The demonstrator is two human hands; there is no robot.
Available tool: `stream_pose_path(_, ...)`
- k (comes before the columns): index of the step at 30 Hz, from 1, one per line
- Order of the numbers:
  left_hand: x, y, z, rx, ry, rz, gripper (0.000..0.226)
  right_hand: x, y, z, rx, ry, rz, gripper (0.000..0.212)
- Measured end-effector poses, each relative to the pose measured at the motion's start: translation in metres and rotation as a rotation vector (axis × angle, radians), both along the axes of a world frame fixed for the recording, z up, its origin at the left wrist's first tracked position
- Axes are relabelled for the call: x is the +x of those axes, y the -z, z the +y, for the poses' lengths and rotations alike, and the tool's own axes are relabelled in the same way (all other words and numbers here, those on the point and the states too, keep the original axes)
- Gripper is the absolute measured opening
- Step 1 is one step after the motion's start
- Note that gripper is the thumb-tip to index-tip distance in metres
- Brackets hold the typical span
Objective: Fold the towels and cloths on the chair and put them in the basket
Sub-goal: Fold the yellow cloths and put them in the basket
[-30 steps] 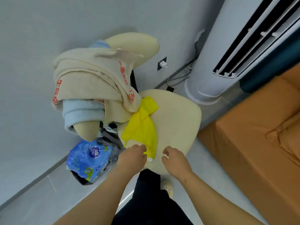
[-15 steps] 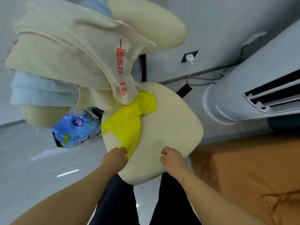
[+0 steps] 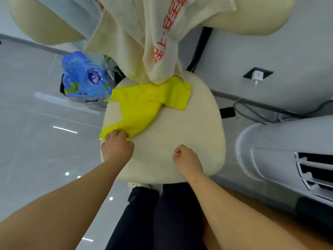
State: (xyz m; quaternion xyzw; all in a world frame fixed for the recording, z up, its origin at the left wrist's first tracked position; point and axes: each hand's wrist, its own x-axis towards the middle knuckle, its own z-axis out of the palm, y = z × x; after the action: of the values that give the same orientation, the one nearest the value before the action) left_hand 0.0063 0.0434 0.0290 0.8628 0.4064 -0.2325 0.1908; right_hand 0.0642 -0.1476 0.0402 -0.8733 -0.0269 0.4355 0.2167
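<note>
At the far left, a blue plastic package (image 3: 84, 76) sits on the floor just beside the chair seat (image 3: 189, 127), clear of the work.

The left hand (image 3: 117, 147) is at the seat's near left edge. Its fingers (image 3: 118, 134) are curled down onto the near corner of the yellow cloth (image 3: 144, 105) and appear to pinch it against the cushion. From that corner the cloth runs diagonally away and to the right, so its long axis points toward the back of the seat. It lies crumpled and partly doubled over itself rather than flat.

Its far end sits right under the hanging tail of the cream towel (image 3: 162, 42) with red lettering, which is draped over the chair back. The two look to be touching. Pulling the cloth toward the person may drag that towel tail or snag under it.

The right hand (image 3: 187, 159) rests on the bare cushion, near the front and well apart from the cloth. Its fingers are curled in, with nothing plainly held. The left hand is clearly the nearer one, and the right would have to reach up and left to take a second corner.

Further right are a wall charger (image 3: 257, 76) and a white tower air conditioner (image 3: 288, 150), both out of the way. No basket is in view.
</note>
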Motion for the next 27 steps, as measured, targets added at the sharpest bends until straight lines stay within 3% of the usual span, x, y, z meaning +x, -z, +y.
stream_pose_path(3,-0.007,0.028,-0.003,0.002,-0.084,-0.192,0.048,0.005,0.029,0.004,0.028,-0.051,-0.066,0.025)
stream_pose_path(7,-0.004,0.056,-0.002,-0.005,-0.33,-0.419,0.071,0.008,0.058,0.008,0.015,-0.053,-0.201,0.005)
stream_pose_path(9,-0.002,0.065,-0.003,0.042,-0.355,-0.443,0.054,0.006,0.065,0.009,-0.055,-0.151,-0.282,0.009)
stream_pose_path(12,-0.005,0.076,-0.013,0.177,-0.23,-0.44,0.021,-0.002,0.073,0.005,-0.111,-0.353,-0.526,0.019)
stream_pose_path(16,-0.013,0.087,-0.042,0.342,-0.1,-0.534,0.021,-0.002,0.086,-0.005,-0.074,-0.554,-0.744,0.021)
stream_pose_path(20,-0.019,0.088,-0.071,0.41,-0.096,-0.542,0.024,0.0,0.093,-0.013,0.034,-0.602,-0.847,0.024)
stream_pose_path(23,-0.027,0.086,-0.097,0.432,-0.126,-0.531,0.025,-0.001,0.093,-0.023,0.142,-0.616,-0.832,0.026)
stream_pose_path(27,-0.038,0.077,-0.115,0.378,-0.121,-0.437,0.025,0.002,0.09,-0.037,0.286,-0.58,-0.654,0.029)
